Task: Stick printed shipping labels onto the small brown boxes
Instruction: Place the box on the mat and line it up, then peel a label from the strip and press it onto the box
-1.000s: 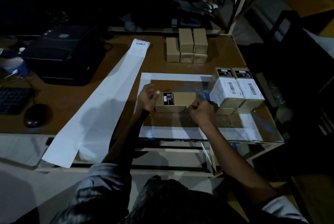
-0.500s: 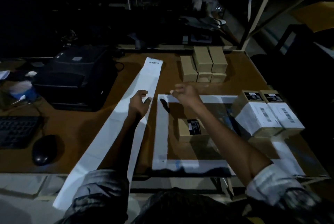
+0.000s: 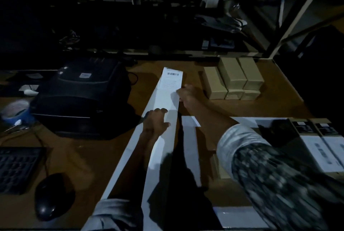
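Where the brown table [image 3: 104, 158] runs dim under the head camera, a black label printer [image 3: 81, 98] sits at far left. White backing strip [image 3: 162, 137] runs from the near edge diagonally toward the far middle; one printed shipping label [image 3: 171, 79], barcode visible, remains at its far end. Plain small brown boxes [image 3: 233, 79] stacked at far right, well apart from the strip. Labelled boxes [image 3: 320, 147] at the right edge, partly cut off. Keyboard [image 3: 17, 169] and mouse [image 3: 54, 196] near left; tape roll [image 3: 15, 108] left of the printer.

Left hand [image 3: 155, 120] rests palm-down on the strip, fingers straight, pressing it to the table. Right hand [image 3: 188, 94] reaches across to the strip's right edge just below the label; fingers curled and meeting the paper's edge there, though blur hides whether they pinch it.
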The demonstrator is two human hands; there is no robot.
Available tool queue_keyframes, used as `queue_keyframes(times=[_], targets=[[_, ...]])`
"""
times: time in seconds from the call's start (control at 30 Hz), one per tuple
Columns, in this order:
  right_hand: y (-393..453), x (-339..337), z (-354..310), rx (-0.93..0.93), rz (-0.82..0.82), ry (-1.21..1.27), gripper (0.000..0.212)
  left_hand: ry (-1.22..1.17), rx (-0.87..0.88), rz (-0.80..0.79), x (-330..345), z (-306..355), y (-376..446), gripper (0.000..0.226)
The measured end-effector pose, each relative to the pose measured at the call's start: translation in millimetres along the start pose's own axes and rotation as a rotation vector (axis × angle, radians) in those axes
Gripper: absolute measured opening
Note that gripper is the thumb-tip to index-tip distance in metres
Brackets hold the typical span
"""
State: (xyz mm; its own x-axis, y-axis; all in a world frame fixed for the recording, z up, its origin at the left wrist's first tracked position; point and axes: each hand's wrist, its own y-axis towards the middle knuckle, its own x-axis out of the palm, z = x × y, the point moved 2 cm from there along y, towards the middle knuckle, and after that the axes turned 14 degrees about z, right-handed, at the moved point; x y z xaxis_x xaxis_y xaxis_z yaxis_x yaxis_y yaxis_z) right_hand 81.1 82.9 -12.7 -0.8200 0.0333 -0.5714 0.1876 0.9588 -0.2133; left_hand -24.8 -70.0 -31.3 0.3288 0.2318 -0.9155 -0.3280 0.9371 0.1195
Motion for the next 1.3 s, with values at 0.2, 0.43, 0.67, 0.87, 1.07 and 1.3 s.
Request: queue_keyframes(times=[0.2, 0.43, 0.67, 0.87, 1.07, 1.3], targets=[[-0.2, 2.0, -18.9, 0.099, -0.155, 0.018, 0.013, -0.025, 0.000, 0.094, 1.4, -2.4, -5.3, 0.059], [-16.3, -4.6, -16.1, -0.033, -0.172, 0.224, 0.015, -0.229, -0.109, 0.203, -10.6, 4.0, -8.9, 0.047], [-76.4, -38.8, -1.1, -0.255, -0.192, 0.493, 0.017, -0.448, 0.040, 0.570, -81.3, 39.9, -2.1, 0.029], [-126.2, -73.7, 20.9, -0.451, -0.152, 0.617, 0.018, -0.416, 0.278, 0.536, -112.4, 55.2, -8.2, 0.035], [-140.0, -88.6, 44.3, -0.496, -0.121, 0.685, 0.023, -0.373, 0.340, 0.430, -112.7, 57.3, -29.8, 0.045], [-138.1, -83.9, 55.9, -0.466, -0.062, 0.637, 0.030, -0.194, 0.378, 0.443, -111.0, 67.9, -48.7, 0.037]])
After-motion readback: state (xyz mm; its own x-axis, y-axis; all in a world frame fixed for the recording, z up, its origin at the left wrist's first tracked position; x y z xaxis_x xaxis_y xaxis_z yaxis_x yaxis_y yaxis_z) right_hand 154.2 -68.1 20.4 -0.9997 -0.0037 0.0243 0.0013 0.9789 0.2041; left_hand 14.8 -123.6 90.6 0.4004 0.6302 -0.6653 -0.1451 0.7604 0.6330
